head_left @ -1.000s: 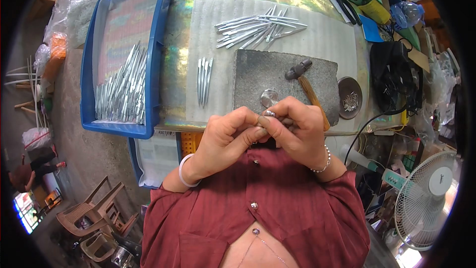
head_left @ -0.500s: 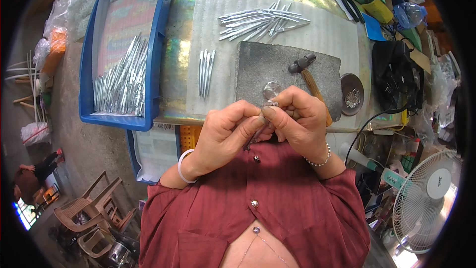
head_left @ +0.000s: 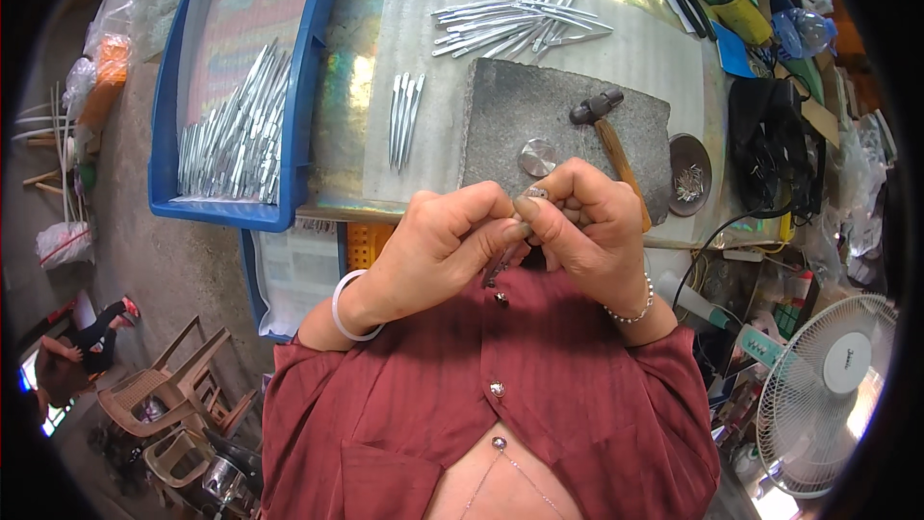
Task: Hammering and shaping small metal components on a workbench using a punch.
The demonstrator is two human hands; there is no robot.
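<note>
My left hand [head_left: 438, 241] and my right hand [head_left: 582, 221] are raised close to my chest, fingertips pressed together around a small thin metal piece [head_left: 534, 195] that both pinch. The piece is mostly hidden by the fingers. Just beyond the hands lies a grey stone slab [head_left: 539, 120] with a round metal disc [head_left: 537, 157] and a small wooden-handled hammer [head_left: 606, 130] on it. Three slim metal blades [head_left: 404, 120] lie side by side left of the slab on a white ribbed mat [head_left: 433, 19].
A pile of metal blades [head_left: 520, 24] lies at the mat's far end. A blue tray [head_left: 236, 96] on the left holds several more. A small dark dish [head_left: 688, 173] of tiny parts sits right of the slab. A fan [head_left: 828, 390] stands lower right; plastic chairs [head_left: 164, 395] lower left.
Both hands have stayed together at the chest, shifting slightly while working the small piece between the fingertips. Nothing on the table has moved.
</note>
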